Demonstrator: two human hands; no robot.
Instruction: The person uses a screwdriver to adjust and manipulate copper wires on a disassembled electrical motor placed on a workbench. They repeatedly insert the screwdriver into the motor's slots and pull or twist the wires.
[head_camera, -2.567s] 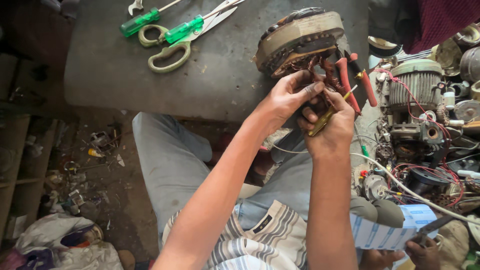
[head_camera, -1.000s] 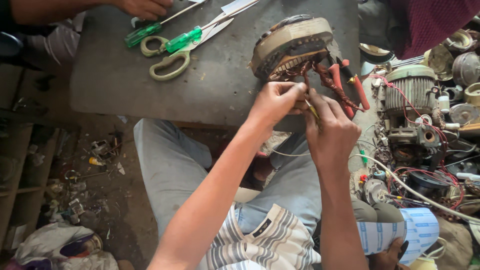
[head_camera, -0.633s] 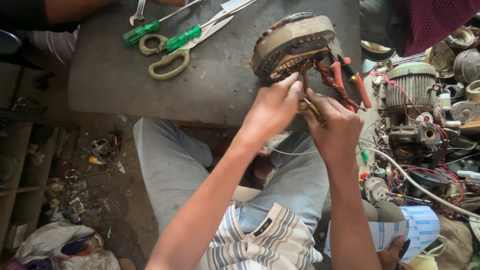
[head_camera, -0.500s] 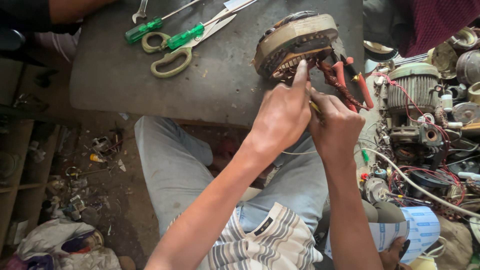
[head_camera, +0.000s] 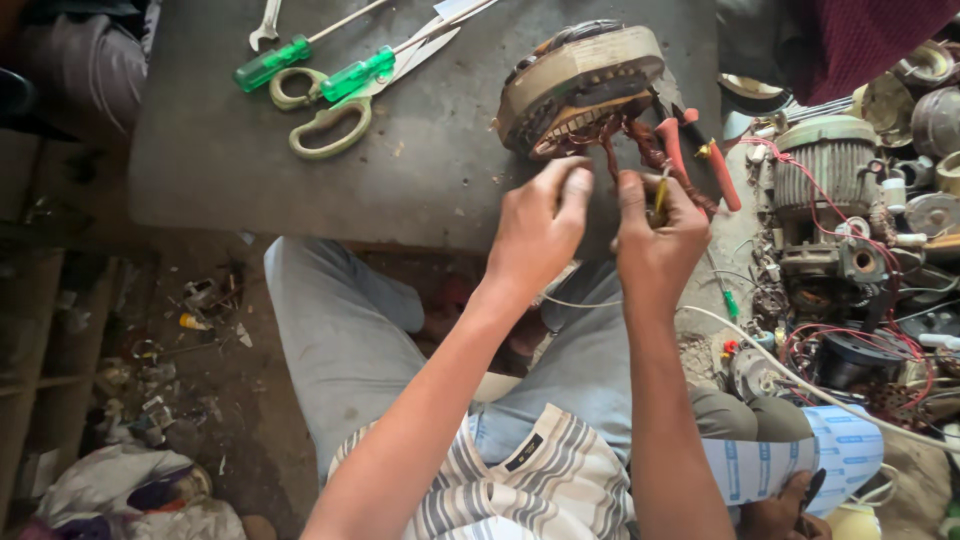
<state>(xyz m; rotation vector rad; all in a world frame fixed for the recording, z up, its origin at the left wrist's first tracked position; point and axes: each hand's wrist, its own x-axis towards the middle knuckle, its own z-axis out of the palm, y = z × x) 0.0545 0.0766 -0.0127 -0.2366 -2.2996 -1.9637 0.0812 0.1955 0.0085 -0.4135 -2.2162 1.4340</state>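
Note:
A round motor stator (head_camera: 580, 85) with copper windings lies tilted on the grey table (head_camera: 300, 190), near its front edge. Reddish-brown winding leads (head_camera: 610, 150) hang from its underside. My left hand (head_camera: 535, 235) is just below the stator, thumb and forefinger pinched near the leads. My right hand (head_camera: 655, 235) is closed around a bundle of those leads and a small yellowish piece (head_camera: 660, 195). Red-handled pliers (head_camera: 700, 160) lie right beside my right hand.
Scissors with pale green handles (head_camera: 335, 100) and two green-handled screwdrivers (head_camera: 300, 55) lie at the table's back left. Motors, wires and metal parts (head_camera: 850, 200) crowd the right side. Another person's hand holds a printed paper (head_camera: 790, 465) at the lower right. Debris litters the floor (head_camera: 170, 340) at the left.
My left hand has come down from the stator's rim to a pinch beside the leads. My right hand stays on the leads. A person's arm at the upper left has left the view.

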